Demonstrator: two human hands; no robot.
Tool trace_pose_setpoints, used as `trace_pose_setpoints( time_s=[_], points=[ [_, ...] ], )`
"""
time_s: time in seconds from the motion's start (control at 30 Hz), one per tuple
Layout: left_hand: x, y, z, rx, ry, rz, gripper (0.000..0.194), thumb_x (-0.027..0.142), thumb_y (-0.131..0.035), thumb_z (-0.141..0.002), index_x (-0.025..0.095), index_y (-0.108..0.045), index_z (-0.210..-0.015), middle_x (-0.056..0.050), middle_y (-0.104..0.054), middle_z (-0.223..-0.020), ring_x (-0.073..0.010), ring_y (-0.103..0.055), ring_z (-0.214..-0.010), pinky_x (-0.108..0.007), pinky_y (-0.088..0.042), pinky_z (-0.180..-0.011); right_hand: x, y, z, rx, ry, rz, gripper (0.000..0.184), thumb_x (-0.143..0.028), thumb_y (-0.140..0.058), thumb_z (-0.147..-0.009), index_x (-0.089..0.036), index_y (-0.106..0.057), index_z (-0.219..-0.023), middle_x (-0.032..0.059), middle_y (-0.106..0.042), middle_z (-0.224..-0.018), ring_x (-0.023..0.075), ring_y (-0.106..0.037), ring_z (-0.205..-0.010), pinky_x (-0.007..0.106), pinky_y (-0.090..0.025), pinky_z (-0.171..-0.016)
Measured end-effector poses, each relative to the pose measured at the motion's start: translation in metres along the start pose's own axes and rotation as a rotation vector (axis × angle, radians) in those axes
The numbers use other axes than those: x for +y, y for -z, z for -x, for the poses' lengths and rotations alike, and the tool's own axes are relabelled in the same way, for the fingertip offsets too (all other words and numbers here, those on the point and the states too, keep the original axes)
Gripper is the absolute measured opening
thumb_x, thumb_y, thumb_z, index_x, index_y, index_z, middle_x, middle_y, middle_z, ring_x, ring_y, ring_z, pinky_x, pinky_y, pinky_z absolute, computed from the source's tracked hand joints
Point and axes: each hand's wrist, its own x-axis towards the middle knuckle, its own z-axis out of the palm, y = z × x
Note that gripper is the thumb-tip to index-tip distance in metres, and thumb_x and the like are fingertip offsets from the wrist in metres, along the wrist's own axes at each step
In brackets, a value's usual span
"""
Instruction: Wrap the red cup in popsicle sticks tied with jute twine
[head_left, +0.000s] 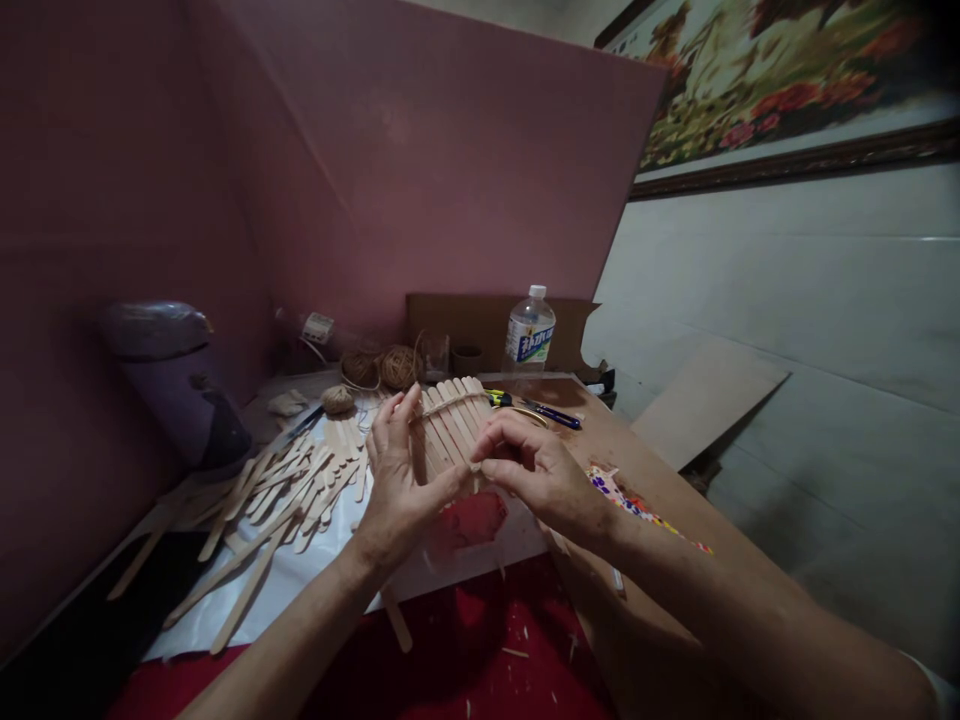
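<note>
A panel of craft sticks (451,425), laid side by side with a strand of twine (448,402) across its upper part, is held up in front of me. My left hand (396,470) grips the panel's left side, fingers behind its edge and thumb along the bottom. At the lower right corner, my right hand (529,462) has thumb and forefinger pinched together close to the left thumb tip. Whatever lies in that pinch is too small to make out. Loose craft sticks (289,490) are heaped left of my left hand.
Balls of twine (400,367) sit behind the panel. A clear plastic bottle (531,335) stands at the back, with a dark blue pen-like tool (553,414) in front. A purple cylindrical container (184,390) is at left. Patterned scrap (637,505) lies right.
</note>
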Motion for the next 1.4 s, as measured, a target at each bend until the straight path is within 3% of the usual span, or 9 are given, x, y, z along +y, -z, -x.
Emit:
trace_pose_setpoints(
  time_s=[0.33, 0.57, 0.9, 1.1, 1.17, 1.27, 1.4],
  points=[
    [0.002, -0.004, 0.002, 0.036, -0.047, -0.043, 0.08, 0.046, -0.07, -0.071, 0.038, -0.032, -0.141, -0.007, -0.034, -0.14, -0.0333, -0.029, -0.136, -0.058, -0.023, -0.111, -0.002, 0.002, 0.001, -0.017, -0.023, -0.021, 0.005, -0.017, -0.057, -0.077, -0.02, -0.061, -0.074, 0.0014, -0.054, -0.08, 0.0169, -0.051, -0.079, 0.034, -0.041, -0.073],
    [-0.005, -0.001, 0.002, -0.007, -0.041, -0.051, 0.082, 0.045, -0.07, -0.073, 0.038, -0.029, -0.143, -0.008, -0.03, -0.145, -0.034, -0.025, -0.138, -0.059, -0.023, -0.111, -0.004, 0.001, 0.001, -0.033, -0.064, -0.042, 0.007, -0.017, -0.054, -0.077, -0.02, -0.059, -0.073, -0.0001, -0.051, -0.076, 0.0142, -0.047, -0.07, 0.029, -0.038, -0.061],
    [-0.007, -0.005, 0.002, 0.042, -0.047, -0.044, 0.082, 0.037, -0.07, -0.071, 0.037, -0.031, -0.143, -0.007, -0.034, -0.141, -0.0335, -0.029, -0.135, -0.057, -0.023, -0.111, -0.003, 0.0, 0.0, -0.04, -0.086, -0.039, 0.007, -0.023, -0.056, -0.077, -0.019, -0.061, -0.074, 0.001, -0.051, -0.077, 0.0151, -0.046, -0.071, 0.03, -0.036, -0.064],
    [-0.012, -0.004, -0.001, 0.039, -0.019, -0.043, 0.08, 0.037, -0.069, -0.069, 0.035, -0.035, -0.141, -0.007, -0.036, -0.14, -0.035, -0.031, -0.135, -0.058, -0.023, -0.111, -0.007, 0.009, -0.003, -0.054, -0.212, -0.32, 0.013, -0.03, -0.053, -0.078, -0.02, -0.061, -0.077, 0.0004, -0.051, -0.074, 0.0152, -0.046, -0.068, 0.031, -0.036, -0.066],
    [-0.014, -0.003, -0.002, 0.058, 0.004, -0.044, 0.079, 0.036, -0.068, -0.069, 0.034, -0.036, -0.14, -0.008, -0.037, -0.139, -0.035, -0.032, -0.134, -0.058, -0.022, -0.111, -0.006, 0.012, -0.005, 0.039, -0.231, -0.394, 0.013, -0.03, -0.052, -0.077, -0.02, -0.061, -0.076, 0.0018, -0.053, -0.078, 0.0164, -0.048, -0.071, 0.032, -0.038, -0.069],
    [-0.017, -0.003, -0.003, 0.083, 0.037, -0.024, 0.077, 0.036, -0.068, -0.069, 0.031, -0.037, -0.139, -0.009, -0.037, -0.137, -0.0341, -0.033, -0.133, -0.057, -0.023, -0.112, 0.002, 0.013, -0.007, 0.197, -0.245, -0.322, 0.014, -0.031, -0.053, -0.076, -0.021, -0.062, -0.08, 0.0042, -0.059, -0.091, 0.0204, -0.054, -0.088, 0.034, -0.04, -0.081],
    [-0.021, -0.003, -0.005, 0.097, 0.086, -0.006, 0.077, 0.04, -0.068, -0.07, 0.029, -0.038, -0.139, -0.01, -0.038, -0.138, -0.0334, -0.033, -0.133, -0.056, -0.023, -0.112, 0.018, 0.004, -0.006, 0.156, -0.299, -0.235, 0.022, -0.035, -0.057, -0.077, -0.021, -0.064, -0.094, 0.0048, -0.063, -0.102, 0.0236, -0.056, -0.102, 0.039, -0.039, -0.094]
  ],
)
